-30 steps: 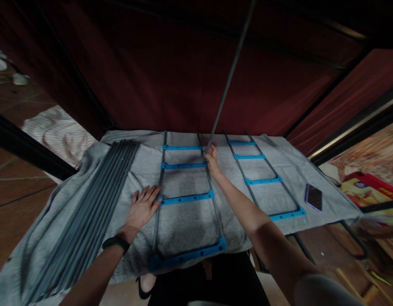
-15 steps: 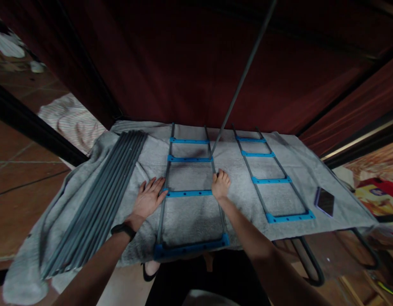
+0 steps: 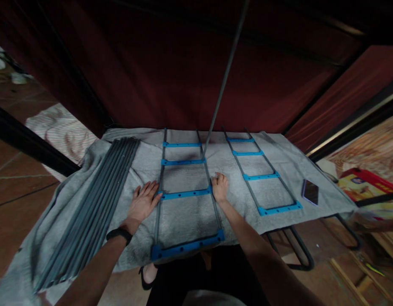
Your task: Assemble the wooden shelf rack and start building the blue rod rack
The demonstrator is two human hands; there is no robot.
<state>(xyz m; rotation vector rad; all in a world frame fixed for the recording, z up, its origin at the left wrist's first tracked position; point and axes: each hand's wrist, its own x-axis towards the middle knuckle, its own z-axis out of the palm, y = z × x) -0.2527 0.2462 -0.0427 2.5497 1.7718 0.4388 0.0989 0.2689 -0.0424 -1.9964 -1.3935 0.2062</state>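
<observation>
A ladder-like frame (image 3: 183,194) of two grey rods joined by blue cross bars lies on a grey cloth (image 3: 292,161) over a table. My left hand (image 3: 143,205) rests flat and open on the cloth, fingertips against the frame's left rod at the third blue bar. My right hand (image 3: 220,188) sits curled at the right end of that same bar, over the right rod. A long grey rod (image 3: 222,83) rises at a slant from the second blue bar toward the top of the view.
A second ladder frame (image 3: 262,175) lies to the right, with a dark phone (image 3: 310,191) beyond it. A bundle of several grey rods (image 3: 94,208) lies along the cloth's left side. Dark red curtains hang behind. Red boxes sit at far right.
My right hand has drawn back from the base of the slanted rod at the second blue bar to the right end of the third bar. The left hand stays put.
</observation>
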